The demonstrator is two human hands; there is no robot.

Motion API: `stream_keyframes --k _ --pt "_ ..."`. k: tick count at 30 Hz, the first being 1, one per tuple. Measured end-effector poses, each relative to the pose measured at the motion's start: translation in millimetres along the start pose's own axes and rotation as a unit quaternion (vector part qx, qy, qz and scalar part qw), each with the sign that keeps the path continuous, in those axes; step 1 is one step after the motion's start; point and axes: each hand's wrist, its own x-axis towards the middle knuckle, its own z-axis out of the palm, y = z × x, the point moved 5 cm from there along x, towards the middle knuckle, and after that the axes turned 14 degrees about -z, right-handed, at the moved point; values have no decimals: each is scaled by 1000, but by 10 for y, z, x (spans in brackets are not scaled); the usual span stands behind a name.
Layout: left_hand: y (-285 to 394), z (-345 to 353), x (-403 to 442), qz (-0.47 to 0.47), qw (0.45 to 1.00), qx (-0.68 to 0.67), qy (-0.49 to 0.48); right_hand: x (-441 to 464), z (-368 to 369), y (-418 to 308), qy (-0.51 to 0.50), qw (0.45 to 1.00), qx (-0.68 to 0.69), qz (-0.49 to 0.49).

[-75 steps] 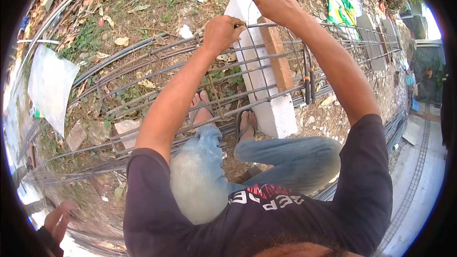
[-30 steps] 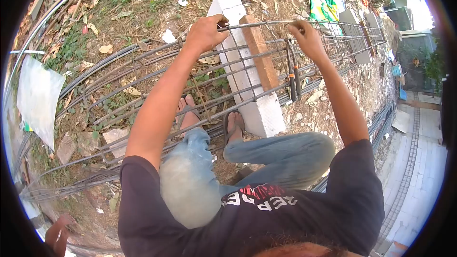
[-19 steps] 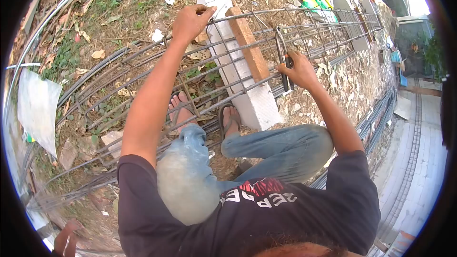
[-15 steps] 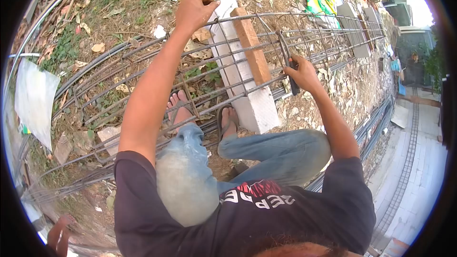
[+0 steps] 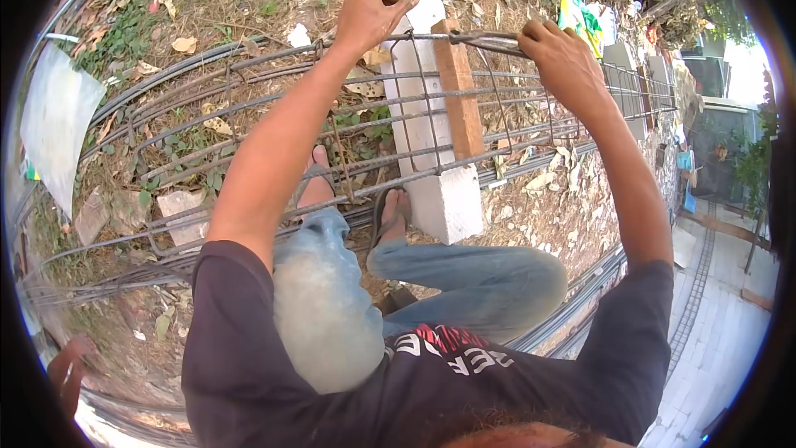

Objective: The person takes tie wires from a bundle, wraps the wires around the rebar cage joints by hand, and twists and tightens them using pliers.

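Observation:
My left hand (image 5: pixel 371 20) is closed in a pinch above the top bar of a rebar cage (image 5: pixel 439 170). Whatever thin thing it may hold is too small to make out. My right hand (image 5: pixel 564 54) grips the handles of dark metal pincers (image 5: pixel 489 40), held along the cage's top bar. The jaws point left toward my left hand, beside the upper end of a brown wood block (image 5: pixel 461 108). Beneath the cage lies a long white block (image 5: pixel 452 203), with the wood block on it. Steel stirrups cross the long bars.
My sandalled feet (image 5: pixel 391 211) are beside the white block, under the bars. Loose rebar (image 5: pixel 178 62) curves along the left. A pale plastic sheet (image 5: pixel 58 120) lies far left. Another person's hand (image 5: pixel 68 369) shows at lower left. A green-yellow bag (image 5: pixel 580 23) lies upper right.
My right hand has risen with the pincers from the cage's near side to its top bar, turning them sideways. My left hand stays pinched near the top bar, and the view has shifted slightly.

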Motion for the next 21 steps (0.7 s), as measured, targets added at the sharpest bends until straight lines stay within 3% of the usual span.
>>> stream_keyframes --k 2,6,9,10,13,16,21 --pt "-51 22 18 -12 1000 -9 -5 296 -50 -2 4 996 -69 -50" --pt "-59 35 18 -28 999 -34 -14 707 -16 65 120 961 -206 -140" --pt "-77 20 16 -21 999 -44 -1 865 -55 22 -3 976 -198 -92" --pt "-83 13 22 -21 999 -45 -2 876 -134 10 32 962 -238 -133" --pt "-59 -10 -5 -38 998 -45 -7 909 -224 20 0 968 -192 -159" --pt "-35 -5 -18 -58 996 -65 -17 990 -174 10 -17 974 -176 -143" --pt "-11 -42 -53 -61 997 -55 1 1098 -313 -60 48 955 -223 -189"
